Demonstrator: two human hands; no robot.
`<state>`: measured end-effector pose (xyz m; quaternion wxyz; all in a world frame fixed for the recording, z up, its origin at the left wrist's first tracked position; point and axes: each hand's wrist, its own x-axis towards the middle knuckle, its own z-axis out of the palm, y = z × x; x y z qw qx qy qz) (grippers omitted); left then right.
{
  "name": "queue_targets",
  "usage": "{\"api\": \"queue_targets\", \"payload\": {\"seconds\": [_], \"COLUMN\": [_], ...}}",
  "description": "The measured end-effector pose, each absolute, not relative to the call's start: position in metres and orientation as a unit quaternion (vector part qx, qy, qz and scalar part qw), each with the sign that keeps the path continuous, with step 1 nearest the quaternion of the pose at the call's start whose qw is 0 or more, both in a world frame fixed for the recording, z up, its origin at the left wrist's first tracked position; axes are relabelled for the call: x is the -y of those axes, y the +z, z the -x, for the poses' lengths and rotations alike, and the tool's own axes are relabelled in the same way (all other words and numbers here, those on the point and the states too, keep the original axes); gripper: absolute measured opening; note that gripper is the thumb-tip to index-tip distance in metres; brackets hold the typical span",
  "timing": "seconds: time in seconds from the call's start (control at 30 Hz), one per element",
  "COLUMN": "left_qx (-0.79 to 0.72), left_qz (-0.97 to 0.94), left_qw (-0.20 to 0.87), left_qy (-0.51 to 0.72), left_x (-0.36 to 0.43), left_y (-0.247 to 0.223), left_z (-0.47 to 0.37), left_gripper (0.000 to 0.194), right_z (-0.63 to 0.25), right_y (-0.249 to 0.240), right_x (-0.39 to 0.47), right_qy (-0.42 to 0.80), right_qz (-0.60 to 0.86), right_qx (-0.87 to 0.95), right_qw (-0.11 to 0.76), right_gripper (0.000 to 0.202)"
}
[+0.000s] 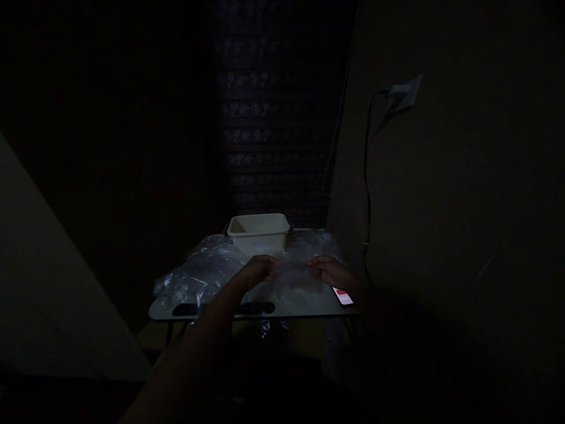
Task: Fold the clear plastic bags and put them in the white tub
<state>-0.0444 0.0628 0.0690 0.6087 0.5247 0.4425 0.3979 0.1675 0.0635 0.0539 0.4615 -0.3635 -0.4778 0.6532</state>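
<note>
In the dim head view, a clear plastic bag point(293, 270) is stretched between my two hands above a small table. My left hand point(260, 271) pinches its left side, fingers closed. On the other side, my right hand point(329, 271) grips the bag between thumb and fingers. More crumpled clear plastic point(207, 265) spreads over the table's left part. Just behind my hands stands a white rectangular tub point(260, 241); its inside is mostly hidden. Darkness blurs the bag's exact outline.
The small white table point(304, 303) has a dark slot along its front edge. A lit phone point(343, 296) lies at its right edge. A black cord point(367, 176) hangs from a wall socket point(404, 94) on the right. Dark blinds point(251, 118) cover the back.
</note>
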Motion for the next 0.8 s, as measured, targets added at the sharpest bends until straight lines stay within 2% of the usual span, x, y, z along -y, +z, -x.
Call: {"api": "queue_targets", "payload": {"seconds": [0.07, 0.17, 0.27, 0.37, 0.43, 0.53, 0.63, 0.8], "left_qx": [-0.463, -0.523, -0.57, -0.582, -0.573, -0.511, -0.49, -0.459], "left_qz": [-0.55, -0.623, -0.666, -0.679, -0.718, -0.831, -0.867, -0.884], "left_qw": [0.582, 0.477, 0.375, 0.324, 0.262, 0.105, 0.002, -0.079], "left_qy": [0.381, 0.334, 0.302, 0.307, 0.296, 0.19, 0.089, 0.045], "left_x": [-0.062, -0.063, -0.069, -0.07, -0.065, -0.049, -0.032, -0.014], "left_y": [0.067, 0.06, 0.052, 0.046, 0.04, 0.023, 0.004, -0.006], "left_z": [0.042, 0.04, 0.039, 0.037, 0.034, 0.027, 0.021, 0.021], "left_gripper": [0.015, 0.015, 0.015, 0.019, 0.029, 0.043, 0.052, 0.056], "right_z": [-0.17, -0.174, -0.179, -0.181, -0.18, -0.17, -0.15, -0.121], "right_y": [0.051, 0.045, 0.041, 0.041, 0.041, 0.037, 0.026, 0.007], "right_x": [-0.064, -0.064, -0.066, -0.069, -0.069, -0.06, -0.044, -0.028], "right_qy": [0.649, 0.63, 0.582, 0.463, 0.344, 0.184, 0.079, -0.022], "right_qz": [0.372, 0.4, 0.437, 0.487, 0.531, 0.551, 0.51, 0.431], "right_qx": [0.476, 0.496, 0.523, 0.56, 0.603, 0.693, 0.792, 0.886], "right_qw": [0.463, 0.444, 0.444, 0.484, 0.485, 0.428, 0.327, 0.172], "right_gripper": [0.006, 0.007, 0.017, 0.024, 0.027, 0.031, 0.035, 0.041]}}
